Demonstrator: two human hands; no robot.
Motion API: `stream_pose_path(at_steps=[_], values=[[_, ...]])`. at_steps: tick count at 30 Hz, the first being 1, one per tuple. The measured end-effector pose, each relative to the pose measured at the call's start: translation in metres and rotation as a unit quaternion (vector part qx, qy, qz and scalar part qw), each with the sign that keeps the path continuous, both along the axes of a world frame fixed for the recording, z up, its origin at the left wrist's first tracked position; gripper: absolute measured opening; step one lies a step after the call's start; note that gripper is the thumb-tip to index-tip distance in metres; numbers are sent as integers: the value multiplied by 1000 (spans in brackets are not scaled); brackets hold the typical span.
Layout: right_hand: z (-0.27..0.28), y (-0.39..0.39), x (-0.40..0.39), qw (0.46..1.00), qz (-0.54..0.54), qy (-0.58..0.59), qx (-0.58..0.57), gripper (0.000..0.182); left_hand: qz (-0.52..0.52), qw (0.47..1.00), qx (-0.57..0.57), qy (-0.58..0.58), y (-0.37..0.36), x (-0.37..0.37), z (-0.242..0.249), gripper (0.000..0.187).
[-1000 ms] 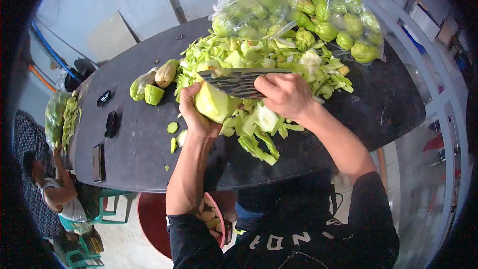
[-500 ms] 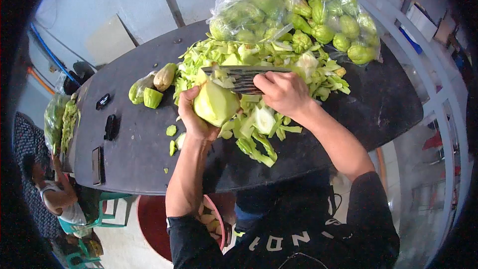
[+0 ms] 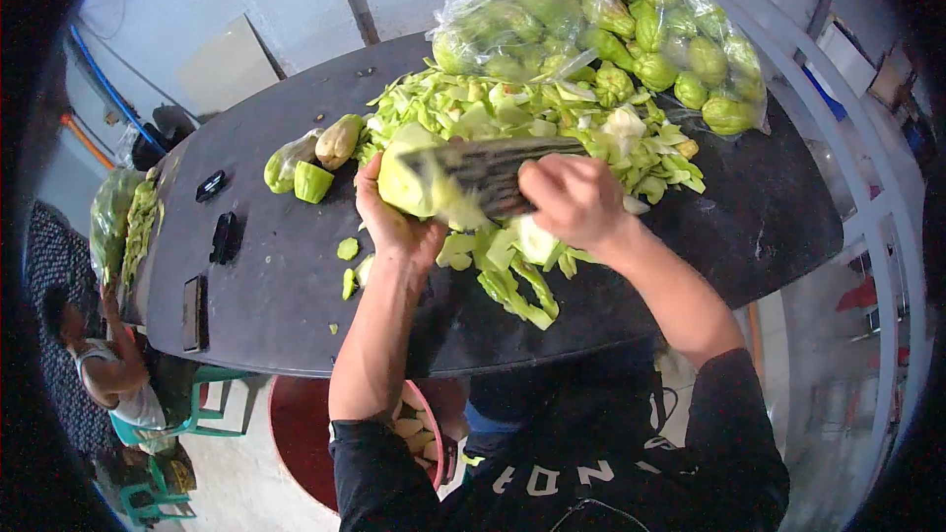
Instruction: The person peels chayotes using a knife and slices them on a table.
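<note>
Table (image 3: 690, 236), dark. Bag (image 3: 591, 20) of chayotes at 1 o'clock, peel pile (image 3: 552, 118) below it. Left hand (image 3: 394, 227) cups chayote (image 3: 409, 182) at centre; right hand (image 3: 576, 202), 3 o'clock of it, clenches cleaver (image 3: 488, 167), blade on chayote.

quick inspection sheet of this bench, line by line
surface: dark table, bare at the right end.
job's things: pale green peeled fruit; wide knife laid against it.
clutter: heap of green peelings, clear bag of green fruit, small dark items at left.
grippers: left hand grips the fruit; right hand grips the knife.
cables: nothing seen.
surroundings: another person seated below left; red basin under the table.
</note>
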State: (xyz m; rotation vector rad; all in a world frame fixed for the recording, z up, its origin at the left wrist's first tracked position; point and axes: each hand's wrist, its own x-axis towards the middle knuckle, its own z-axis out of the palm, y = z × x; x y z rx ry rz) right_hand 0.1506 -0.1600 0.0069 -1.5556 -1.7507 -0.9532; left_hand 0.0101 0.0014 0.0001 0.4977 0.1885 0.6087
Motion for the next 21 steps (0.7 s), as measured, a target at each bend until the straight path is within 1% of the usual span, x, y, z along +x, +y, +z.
stream_pose_path(at_steps=[1,3,6,8,11,12,13,14,15,17,21], values=[[0,0,-6,1000,20,-20,6,9,-32,999,0,-15,-3,-3,1,59],[1,2,-16,997,45,-54,44,11,-36,999,-9,-25,3,-4,-9,60],[2,1,-28,996,44,-64,47,11,-140,970,-79,-180,-1,-7,-16,62],[3,1,-30,995,46,-66,55,11,-140,973,-94,-159,-3,-8,-15,62],[4,-1,-31,996,42,-63,48,11,-158,954,-141,-213,-9,-7,-12,61],[1,0,-27,998,37,-45,33,11,-48,993,-67,-89,-10,-4,-10,60],[-2,2,-22,999,32,-27,18,11,63,997,9,39,-10,-1,-8,60],[-3,5,-19,999,38,18,22,11,102,994,-18,35,-6,3,-10,59],[-1,2,-17,999,22,32,3,13,65,997,1,47,-14,-3,-2,59],[0,-2,-17,998,8,51,-24,15,62,997,39,14,-11,-4,0,59],[-3,3,-10,997,17,71,-7,15,78,996,52,14,-2,-6,3,60]])
